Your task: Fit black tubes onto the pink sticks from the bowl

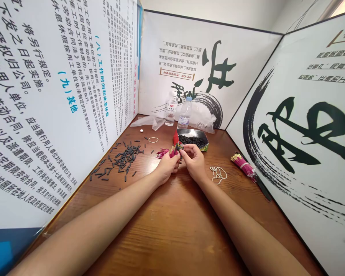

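Observation:
My left hand (167, 165) is closed around a small bunch of pink wires (173, 152), their ends pointing up. My right hand (193, 158) pinches a small black piece (179, 146) at the tips of those wires. Both hands meet over the wooden table (166, 230). More pink wires (161, 153) lie just left of my hands. Several short black tubes (123, 159) are scattered to the left. Behind my hands stands a bowl (193, 140) holding more black tubes.
A tied bundle of pink wires (245, 165) lies at the right by the panel. Rubber bands (218, 173) lie beside my right hand, another (153, 140) further back. Two water bottles (178, 112) and plastic bags (149, 122) stand at the back. Printed panels enclose the table on three sides.

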